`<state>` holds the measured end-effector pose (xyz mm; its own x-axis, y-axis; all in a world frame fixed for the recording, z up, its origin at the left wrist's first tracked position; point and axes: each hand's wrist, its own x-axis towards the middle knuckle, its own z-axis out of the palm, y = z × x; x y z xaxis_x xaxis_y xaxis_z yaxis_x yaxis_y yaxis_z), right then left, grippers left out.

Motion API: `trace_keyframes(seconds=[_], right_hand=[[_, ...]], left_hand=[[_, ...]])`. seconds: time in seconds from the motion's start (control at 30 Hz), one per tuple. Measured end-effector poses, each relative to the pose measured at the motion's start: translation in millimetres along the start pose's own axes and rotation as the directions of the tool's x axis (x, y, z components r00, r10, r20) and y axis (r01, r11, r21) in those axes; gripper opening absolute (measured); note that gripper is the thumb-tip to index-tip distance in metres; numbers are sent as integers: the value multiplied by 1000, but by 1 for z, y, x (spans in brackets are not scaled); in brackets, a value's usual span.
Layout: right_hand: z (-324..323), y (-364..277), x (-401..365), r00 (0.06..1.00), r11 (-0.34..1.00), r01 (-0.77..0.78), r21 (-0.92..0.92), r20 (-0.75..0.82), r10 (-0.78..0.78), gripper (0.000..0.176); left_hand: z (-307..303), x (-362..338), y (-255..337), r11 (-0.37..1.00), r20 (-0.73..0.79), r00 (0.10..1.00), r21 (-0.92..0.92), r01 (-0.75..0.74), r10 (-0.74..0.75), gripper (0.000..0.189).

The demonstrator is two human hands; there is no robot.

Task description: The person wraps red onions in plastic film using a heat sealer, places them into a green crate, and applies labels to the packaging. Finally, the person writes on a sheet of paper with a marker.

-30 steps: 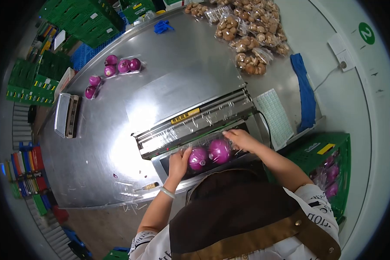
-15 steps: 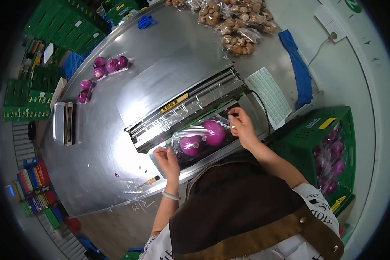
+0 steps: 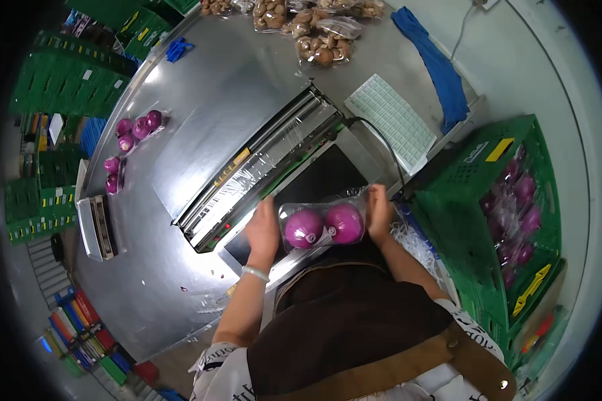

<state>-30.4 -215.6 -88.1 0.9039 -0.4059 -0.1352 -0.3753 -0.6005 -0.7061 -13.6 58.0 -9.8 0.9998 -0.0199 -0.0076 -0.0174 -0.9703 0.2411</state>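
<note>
Two purple onions [image 3: 324, 226] lie side by side in clear plastic film, held up over the near edge of the wrapping machine. My left hand [image 3: 263, 229] is closed at the left end of the film, its fingertips partly hidden. At the right end, my right hand [image 3: 379, 212] pinches the film. Behind them is the wrapping machine [image 3: 247, 175], with a roll of clear film along its length and a black plate [image 3: 321, 175] in front of the roll.
Wrapped onions [image 3: 140, 127] lie at the table's far left edge, near a scale [image 3: 99, 227]. Bagged mushrooms [image 3: 324, 48] are at the back. A label sheet [image 3: 391, 120] and blue cloth [image 3: 434, 67] lie right. A green crate [image 3: 458, 194] holds more onions.
The wrapped onions have been lifted off the machine's plate toward my body, with both hands at the film's ends. The view has turned and shifted right.
</note>
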Motion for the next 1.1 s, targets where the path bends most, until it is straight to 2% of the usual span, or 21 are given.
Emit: trace_keyframes(seconds=[0.03, 0.07, 0.1, 0.13, 0.17, 0.2, 0.23, 0.27, 0.33, 0.37, 0.5, 0.53, 0.57, 0.63, 0.67, 0.73, 0.77, 0.8, 0.87, 0.93, 1.1], right_hand=[[29, 11, -7, 984, 929, -181, 323, 70, 167, 14], [29, 8, -15, 969, 824, -232, 517, 196, 150, 17], [27, 4, -22, 938, 663, -324, 675, 321, 131, 21], [26, -1, -30, 892, 484, -434, 760, 439, 110, 24], [18, 8, -40, 827, 259, -517, 816, 554, -94, 27], [10, 18, -51, 769, 174, -591, 787, 616, -174, 28], [-4, 19, -64, 718, 158, -645, 747, 664, -208, 29], [-22, 16, -78, 662, 155, -694, 704, 707, -248, 30], [-64, 3, -101, 564, 190, -747, 637, 759, -326, 32], [-85, -6, -108, 522, 221, -754, 618, 769, -369, 33], [-141, -49, -110, 368, 405, -678, 614, 760, -536, 37], [-150, -60, -104, 342, 450, -629, 634, 745, -573, 38], [-162, -74, -98, 316, 499, -559, 662, 726, -610, 39], [-185, -100, -81, 310, 635, -327, 700, 714, -628, 41], [-188, -117, -59, 385, 806, -102, 583, 770, -509, 42], [-208, -134, -21, 627, 976, 214, -48, 772, -100, 42], [-229, -133, -22, 691, 938, 143, 316, 647, -323, 43], [-250, -134, -27, 756, 756, 116, 645, 436, -488, 44], [-293, -175, -48, 429, 711, 423, 561, 567, -703, 48], [-302, -176, -54, 427, 803, 525, 283, 728, -536, 56], [-327, -91, -20, 618, 802, 318, 505, 531, -579, 51]], left_hand=[[4, 10, 8, 986, -56, 989, -90, -138, 134, 38], [7, 15, 14, 944, -121, 958, -175, -279, 261, 44], [6, 15, 18, 944, -99, 960, -180, -275, 261, 42], [2, 14, 26, 878, -37, 973, -424, -221, 227, 39], [-3, 15, 39, 753, 32, 977, -643, -142, 212, 37], [-4, 12, 49, 579, 116, 969, -815, -34, 219, 35], [15, 3, 49, 194, 300, 944, -943, 271, 140, 28], [-18, -3, 70, -49, 374, 911, -921, 387, 173, 31], [-51, -16, 87, 30, 330, 907, -942, 334, 262, 41], [-63, -23, 88, -121, 256, 884, -938, 325, 390, 45], [-111, -28, 121, -339, -75, 734, -915, 217, 674, 36], [-127, -23, 135, -348, -155, 640, -918, 188, 753, 38], [-145, -32, 149, -354, -3, 658, -844, 403, 753, 41], [-157, -37, 163, -315, 47, 604, -820, 478, 795, 41], [-158, -40, 164, -283, 87, 595, -819, 499, 799, 41], [-153, -44, 157, -202, 207, 582, -804, 559, 787, 40], [-149, -46, 152, -155, 289, 577, -786, 598, 764, 40], [-142, -45, 147, -109, 372, 570, -763, 637, 732, 40], [-129, -47, 143, -20, 531, 545, -704, 710, 650, 40], [-113, -41, 144, 63, 658, 504, -640, 766, 559, 40], [-81, -18, 188, 330, 769, 434, -609, 721, 470, 40]])
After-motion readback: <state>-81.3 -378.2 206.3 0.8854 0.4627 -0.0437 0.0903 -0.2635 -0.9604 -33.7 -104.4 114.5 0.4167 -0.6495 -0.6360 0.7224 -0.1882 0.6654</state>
